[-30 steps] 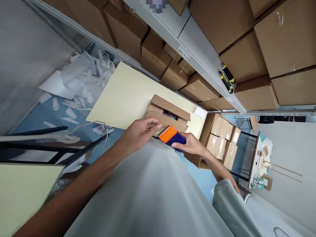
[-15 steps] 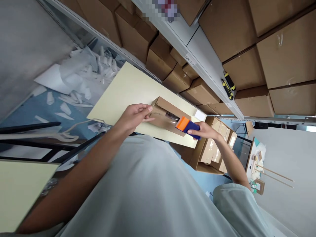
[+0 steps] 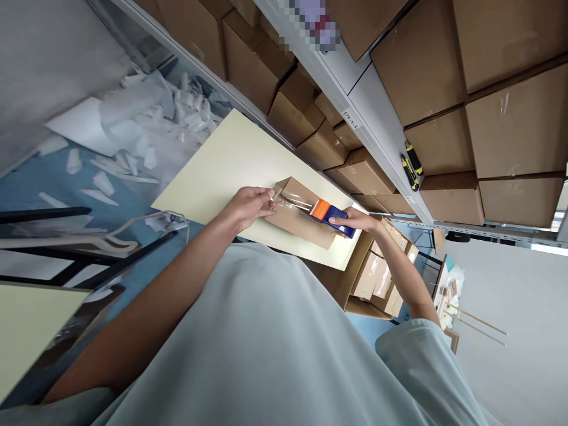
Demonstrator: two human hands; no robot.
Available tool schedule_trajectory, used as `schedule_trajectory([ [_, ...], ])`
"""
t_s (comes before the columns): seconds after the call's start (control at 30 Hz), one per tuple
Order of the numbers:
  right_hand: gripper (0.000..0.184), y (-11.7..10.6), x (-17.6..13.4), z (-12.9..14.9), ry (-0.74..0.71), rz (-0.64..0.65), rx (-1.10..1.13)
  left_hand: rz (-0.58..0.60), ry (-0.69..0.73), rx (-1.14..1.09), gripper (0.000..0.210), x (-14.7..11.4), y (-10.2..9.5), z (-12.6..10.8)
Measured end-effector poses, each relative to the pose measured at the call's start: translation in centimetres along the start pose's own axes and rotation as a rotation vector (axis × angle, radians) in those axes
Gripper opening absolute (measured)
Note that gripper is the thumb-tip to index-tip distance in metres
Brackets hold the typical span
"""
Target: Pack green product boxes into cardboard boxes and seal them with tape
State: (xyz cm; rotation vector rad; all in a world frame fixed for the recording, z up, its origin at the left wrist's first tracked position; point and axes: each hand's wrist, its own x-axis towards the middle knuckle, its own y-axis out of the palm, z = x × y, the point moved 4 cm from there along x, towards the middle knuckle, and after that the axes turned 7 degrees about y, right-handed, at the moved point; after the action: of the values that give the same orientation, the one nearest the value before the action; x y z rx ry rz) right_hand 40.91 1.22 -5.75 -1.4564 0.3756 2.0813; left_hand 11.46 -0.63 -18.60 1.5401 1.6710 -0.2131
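A long cardboard box (image 3: pixel 306 229) lies on the pale yellow tabletop. Clear packing tape (image 3: pixel 296 196) shines along its upper side, running toward a blue and orange tape dispenser (image 3: pixel 339 220). My right hand (image 3: pixel 355 222) is wrapped around the dispenser, whose orange end is at the box's right part. At the box's left end, my left hand (image 3: pixel 254 208) has its thumb and forefinger pinched together on what looks like the tape's end. The other fingers of that hand touch or nearly touch the box's side.
Shelves with stacked cartons (image 3: pixel 426 53) run along the far side, with two yellow-black utility knives (image 3: pixel 410 165) on the shelf edge. An open carton (image 3: pixel 355 290) holding taped boxes stands to the right. White scraps (image 3: pixel 133 124) and a hanger (image 3: pixel 110 239) are at left.
My right hand and the dispenser have shifted slightly left along the box. Shiny tape now shows across more of its upper side. My left fingers have risen a little at the box's end.
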Motion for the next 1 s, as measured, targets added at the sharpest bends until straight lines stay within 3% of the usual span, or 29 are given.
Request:
schedule_trajectory([
  [0.3, 0.073, 0.6, 3.1, -2.0, 0.070, -0.039, -0.011, -0.054, -0.065, 0.045, 0.019, 0.4, -0.6, 0.6],
  [0.57, 0.071, 1.4, 3.4, -1.4, 0.149, -0.089, 0.010, -0.140, -0.049, 0.088, 0.018, 1.7, -0.7, 0.9],
  [0.87, 0.068, 2.6, 3.3, 0.6, 0.220, -0.146, 0.020, -0.114, -0.099, 0.174, 0.013, 4.0, -1.7, 2.8],
  [1.0, 0.066, 3.0, 3.6, 0.4, 0.227, -0.154, 0.032, -0.070, -0.125, 0.241, 0.024, 5.2, -1.5, 4.2],
])
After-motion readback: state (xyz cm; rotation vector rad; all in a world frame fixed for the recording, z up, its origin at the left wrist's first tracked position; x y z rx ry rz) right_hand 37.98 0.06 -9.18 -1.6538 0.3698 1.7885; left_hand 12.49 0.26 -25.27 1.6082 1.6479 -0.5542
